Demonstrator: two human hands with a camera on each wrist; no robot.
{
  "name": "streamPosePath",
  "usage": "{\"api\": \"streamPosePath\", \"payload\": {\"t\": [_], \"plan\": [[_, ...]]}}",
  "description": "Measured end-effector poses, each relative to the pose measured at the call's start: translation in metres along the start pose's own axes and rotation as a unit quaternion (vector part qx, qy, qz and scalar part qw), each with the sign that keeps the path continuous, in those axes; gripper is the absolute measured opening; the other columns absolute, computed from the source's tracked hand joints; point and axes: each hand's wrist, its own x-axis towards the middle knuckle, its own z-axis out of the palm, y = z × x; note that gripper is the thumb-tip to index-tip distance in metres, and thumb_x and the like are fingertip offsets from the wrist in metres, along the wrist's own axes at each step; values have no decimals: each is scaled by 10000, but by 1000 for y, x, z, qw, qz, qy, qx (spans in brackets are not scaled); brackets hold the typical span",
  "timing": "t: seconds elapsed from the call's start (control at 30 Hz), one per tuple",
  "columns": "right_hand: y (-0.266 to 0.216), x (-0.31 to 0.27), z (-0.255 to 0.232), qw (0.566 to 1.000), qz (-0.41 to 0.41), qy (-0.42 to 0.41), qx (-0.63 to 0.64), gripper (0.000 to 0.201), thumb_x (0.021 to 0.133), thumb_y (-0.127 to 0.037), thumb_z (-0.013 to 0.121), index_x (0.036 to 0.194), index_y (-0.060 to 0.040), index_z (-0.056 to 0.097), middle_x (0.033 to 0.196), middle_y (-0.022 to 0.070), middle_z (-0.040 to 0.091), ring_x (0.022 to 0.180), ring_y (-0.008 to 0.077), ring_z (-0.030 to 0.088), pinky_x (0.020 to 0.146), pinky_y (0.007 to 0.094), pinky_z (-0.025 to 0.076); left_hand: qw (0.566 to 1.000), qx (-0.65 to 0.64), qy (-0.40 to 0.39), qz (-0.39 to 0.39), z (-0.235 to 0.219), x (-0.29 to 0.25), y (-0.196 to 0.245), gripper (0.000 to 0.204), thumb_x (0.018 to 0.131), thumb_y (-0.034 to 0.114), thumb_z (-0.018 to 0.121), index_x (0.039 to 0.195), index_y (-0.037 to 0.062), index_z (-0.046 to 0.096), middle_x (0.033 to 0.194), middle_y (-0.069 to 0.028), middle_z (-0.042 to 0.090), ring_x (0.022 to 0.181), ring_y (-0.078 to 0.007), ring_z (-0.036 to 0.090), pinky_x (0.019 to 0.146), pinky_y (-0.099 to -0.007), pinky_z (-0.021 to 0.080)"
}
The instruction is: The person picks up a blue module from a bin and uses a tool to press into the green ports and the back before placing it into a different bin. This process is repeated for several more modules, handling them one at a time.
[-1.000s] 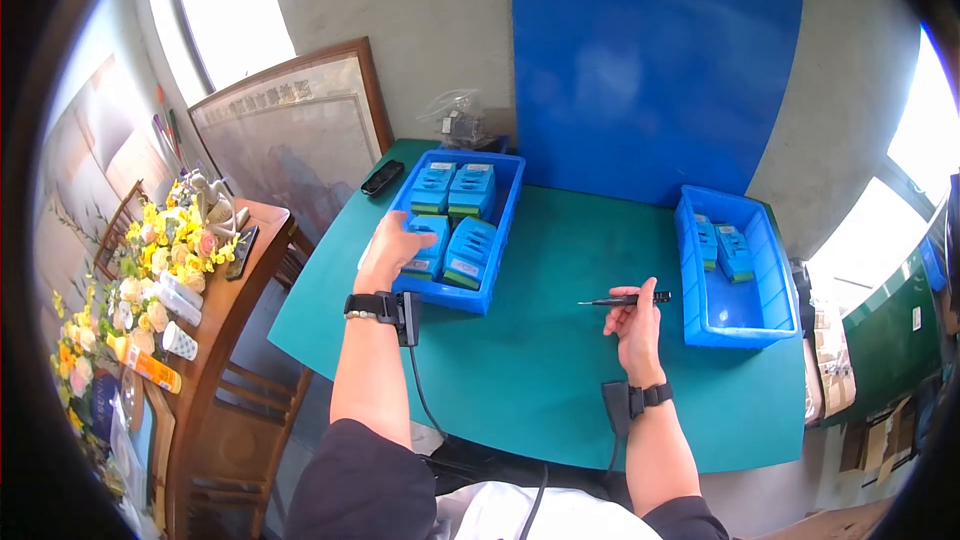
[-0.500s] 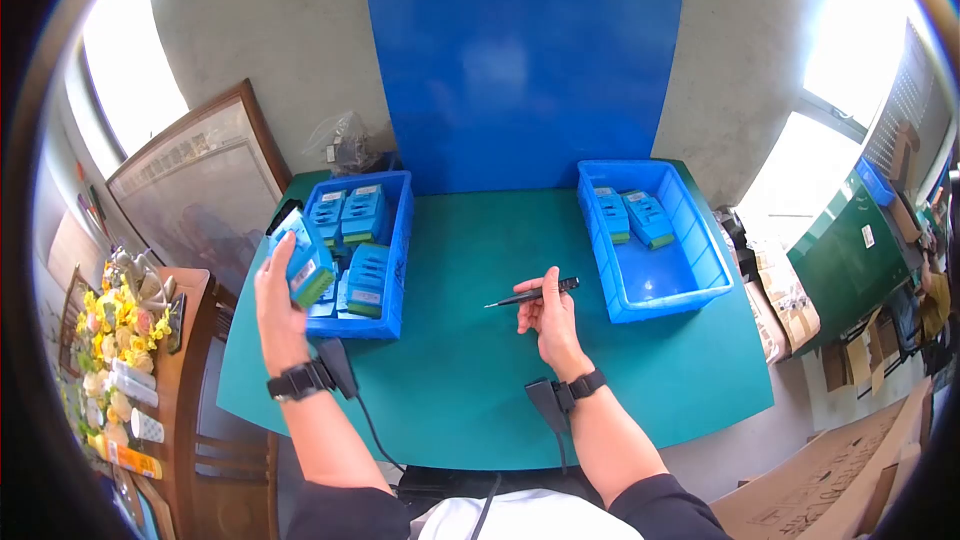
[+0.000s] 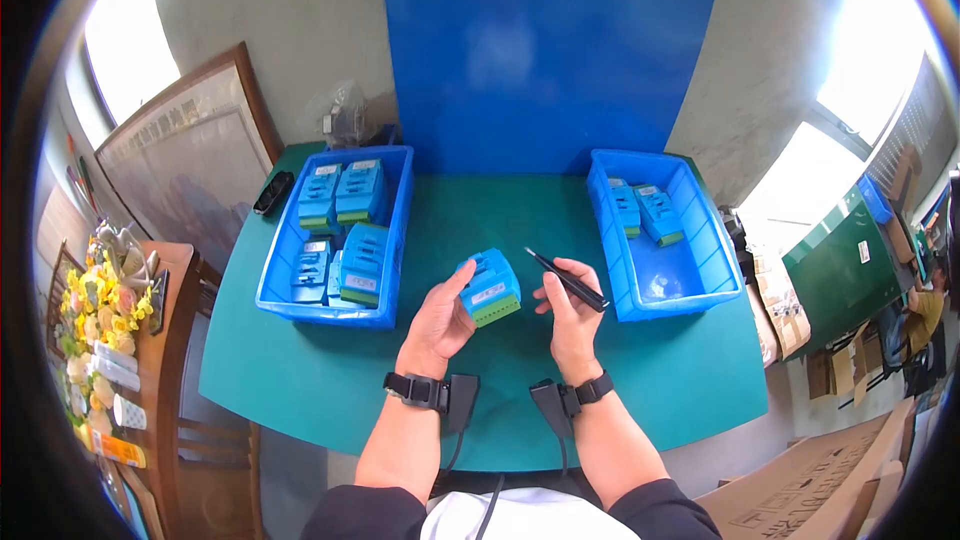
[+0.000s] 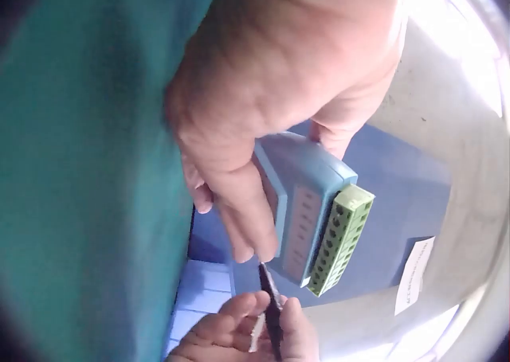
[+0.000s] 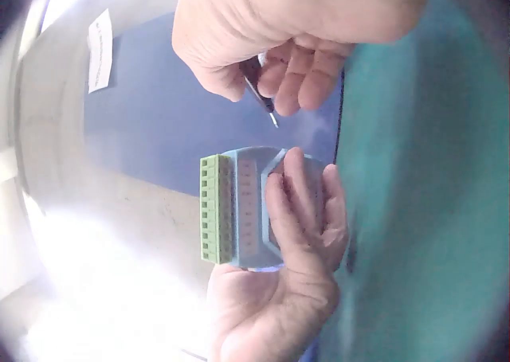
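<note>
Over the near middle of the table, my left hand (image 3: pixel 436 326) grips a blue terminal module (image 3: pixel 487 283), its thumb and fingers on opposite sides. A green terminal block (image 5: pixel 210 211) with a row of square openings runs along one edge of the module. My right hand (image 3: pixel 572 325) holds a black screwdriver (image 3: pixel 572 282) between thumb and fingers. Its thin metal tip (image 5: pixel 274 119) points toward the module, a short gap away in the right wrist view. Several similar modules (image 3: pixel 363 258) lie in the left blue bin (image 3: pixel 388 318).
The right blue bin (image 3: pixel 708 292) holds two modules (image 3: pixel 657 215). Both bins stand on the green table (image 3: pixel 500 430), a blue panel (image 3: pixel 550 60) behind. A small black object (image 3: pixel 273 193) lies left of the left bin. Cables run from both wrist cameras.
My left hand has lifted a module out of the left bin and brought it right, to the middle near my right hand. The screwdriver has turned, its tip now up and left.
</note>
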Motion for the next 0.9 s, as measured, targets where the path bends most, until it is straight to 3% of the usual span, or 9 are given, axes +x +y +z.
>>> {"api": "streamPosePath", "payload": {"t": [0.07, 0.23, 0.33, 0.47, 0.57, 0.67, 0.9], "plan": [[-2, -4, 3, 998, -40, -11, -40, 224, 856, -47, 660, 1052, -18, 556, 857, 48, 619, 689, 97, 618, 533, 201, 488, 1000, 16, 0, -2, 5, -4, 8, 369, 888, 267, 650, 1150, 26, 552, 1081, -81, 632, 985, -199, 635, 838, -336, 535], [-8, -13, 6, 998, -54, -28, -7, 90, 855, 14, 602, 889, -4, 521, 683, 46, 573, 545, 107, 569, 502, 229, 469, 998, 52, 1, 17, 3, -6, 14, 404, 873, 202, 665, 1178, -12, 506, 1075, -98, 627, 985, -202, 634, 842, -339, 534], [-6, -12, 2, 996, -24, -32, 84, 83, 858, -2, 598, 884, -8, 519, 665, 53, 565, 530, 127, 561, 483, 245, 452, 998, 48, 6, 35, 2, -5, 12, 412, 858, 148, 674, 1182, -29, 492, 1090, -112, 619, 990, -212, 633, 852, -345, 540], [-8, -14, 2, 993, -17, -62, 97, 93, 845, 1, 578, 918, 9, 520, 669, 59, 565, 545, 142, 575, 514, 256, 470, 999, 28, 12, 42, 1, -3, 10, 405, 849, 112, 677, 1173, -42, 490, 1107, -132, 609, 995, -225, 633, 863, -344, 547], [-10, -23, 8, 991, -29, -125, 33, 172, 830, -22, 605, 978, 29, 533, 719, 83, 614, 613, 142, 622, 597, 259, 523, 999, 21, 10, 40, 5, -5, 11, 392, 851, 111, 673, 1159, -51, 493, 1100, -136, 609, 991, -229, 635, 861, -339, 549], [-11, -27, 10, 978, -82, -173, -81, 166, 822, -50, 639, 940, 26, 550, 757, 108, 657, 682, 153, 666, 622, 252, 543, 999, 0, 17, 46, 3, -4, 10, 382, 851, 111, 673, 1147, -55, 497, 1096, -131, 610, 990, -221, 632, 866, -337, 546], [-10, -30, 16, 958, -167, -177, -150, 135, 830, -23, 632, 912, 24, 536, 807, 110, 635, 696, 183, 688, 601, 260, 557, 999, 0, 19, 47, -1, -1, 9, 371, 855, 123, 671, 1136, -53, 502, 1086, -120, 614, 994, -206, 625, 879, -336, 533]]}}
